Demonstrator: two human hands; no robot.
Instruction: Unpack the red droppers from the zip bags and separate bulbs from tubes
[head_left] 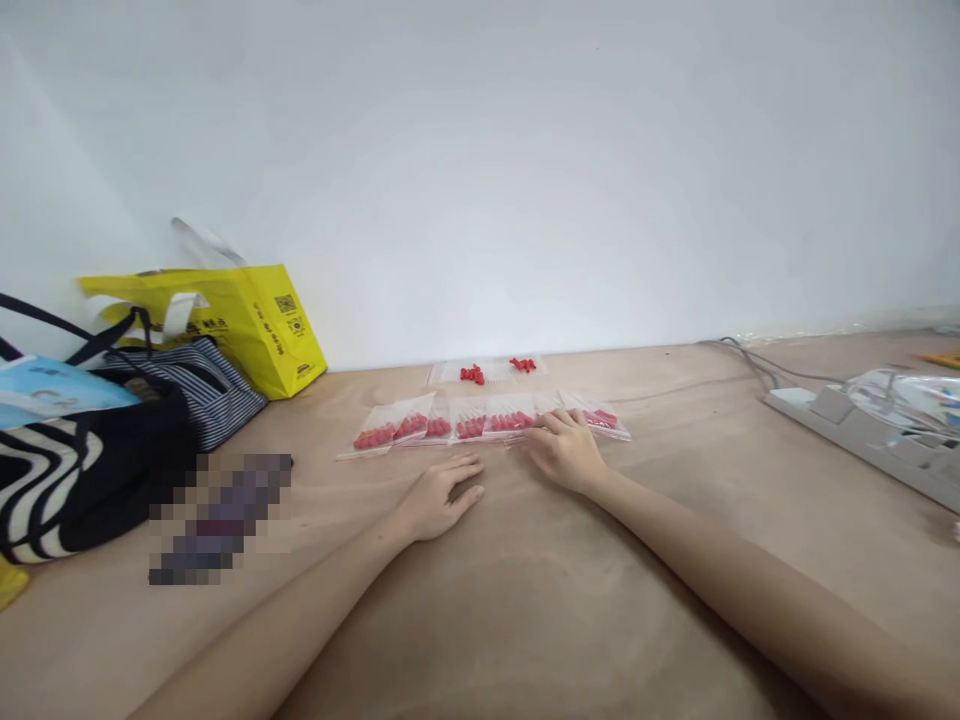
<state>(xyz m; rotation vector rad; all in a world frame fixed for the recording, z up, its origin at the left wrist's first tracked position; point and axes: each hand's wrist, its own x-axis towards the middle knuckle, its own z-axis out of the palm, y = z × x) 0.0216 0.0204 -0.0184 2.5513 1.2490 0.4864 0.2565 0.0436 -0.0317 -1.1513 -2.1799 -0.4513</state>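
Several small clear plastic bags with red, capsule-like pieces inside lie overlapping in a row on the wooden table. My right hand (568,450) rests over the right part of this row, fingers bent forward and slightly apart, covering part of a bag. Beyond it, the rightmost bag (604,420) shows. Flat on the table lies my left hand (439,497), thumb and fingers apart, holding nothing, just in front of the middle bags (471,428). The leftmost bag (375,436) sits beyond it to the left. Farther back are two loose clusters of red pieces (472,375) on clear bags.
On the left stand a yellow shopping bag (277,340), a striped pouch (202,390) and a black-and-white bag (67,480). A blurred-out dark object (221,520) lies nearby. A white power strip (862,445) with cables is at right. A white wall (525,180) bounds the table's back.
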